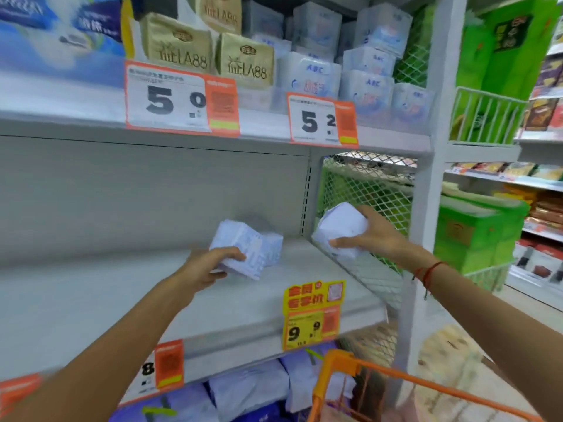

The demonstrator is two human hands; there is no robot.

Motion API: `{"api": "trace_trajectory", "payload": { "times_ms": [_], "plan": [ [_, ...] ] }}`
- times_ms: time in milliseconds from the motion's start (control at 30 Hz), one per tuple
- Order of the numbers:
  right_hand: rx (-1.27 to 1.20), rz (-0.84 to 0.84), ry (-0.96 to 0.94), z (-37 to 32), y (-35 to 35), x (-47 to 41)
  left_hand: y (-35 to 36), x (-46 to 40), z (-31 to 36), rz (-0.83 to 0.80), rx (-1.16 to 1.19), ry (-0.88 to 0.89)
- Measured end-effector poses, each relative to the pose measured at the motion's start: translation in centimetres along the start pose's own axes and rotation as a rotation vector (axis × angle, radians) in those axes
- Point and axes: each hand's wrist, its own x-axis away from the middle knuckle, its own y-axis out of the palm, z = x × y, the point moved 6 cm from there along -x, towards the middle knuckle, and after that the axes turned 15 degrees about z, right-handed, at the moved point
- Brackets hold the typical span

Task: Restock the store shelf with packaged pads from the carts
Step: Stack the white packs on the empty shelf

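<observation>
Pad packs in both our hands: left hand (213, 263) grips one pack (248, 251) over the shelf (122, 287) middle, right hand (370, 236) clasps another (341, 228) at its mesh end, likely filling from the corner.

Each hand is gripping a pale lilac-white pad pack (253, 254), a grey shelf (152, 284) and yellow-orange price tag (313, 315) showing below the grips.
</observation>
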Motion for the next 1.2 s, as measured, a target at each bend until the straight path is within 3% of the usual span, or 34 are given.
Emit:
{"api": "trace_trajectory", "payload": {
  "times_ms": [167, 300, 500, 600, 700, 767, 833, 1000, 1200],
  "plan": [
    [0.497, -0.136, -0.550, 2.2, 6.7, -3.2, 0.3, -3.1, -1.2, -0.044, -0.259, 0.049],
    [0.585, -0.225, -0.709, 3.9, 10.3, -3.2, -0.9, -4.3, -0.6, -0.151, -0.559, 0.122],
    [0.162, -0.466, -0.215, 5.4, 9.5, -4.1, -1.5, -4.9, -0.7, -0.089, -0.903, 0.232],
    [-0.064, -0.323, -0.020, 6.0, 8.3, -4.9, -0.1, -4.5, -0.7, 0.008, -1.007, 0.352],
    [0.006, -0.344, 0.076, 7.5, 8.3, -5.4, 1.3, -3.8, -0.8, -0.076, -1.027, 0.330],
    [0.188, -0.460, 0.075, 8.5, 8.8, -5.5, 1.4, -3.6, -0.1, -0.167, -1.007, 0.364],
    [0.353, -0.473, 0.006, 8.7, 9.0, -5.8, 1.4, -3.8, 0.7, -0.181, -0.981, 0.430],
    [0.419, -0.283, -0.164, 6.9, 8.1, -6.1, 3.4, -4.5, 1.3, -0.046, -0.966, 0.600],
    [0.392, -0.105, -0.278, 5.5, 5.6, -5.7, 7.1, -5.7, 1.6, 0.075, -0.901, 0.629]
  ]
}}
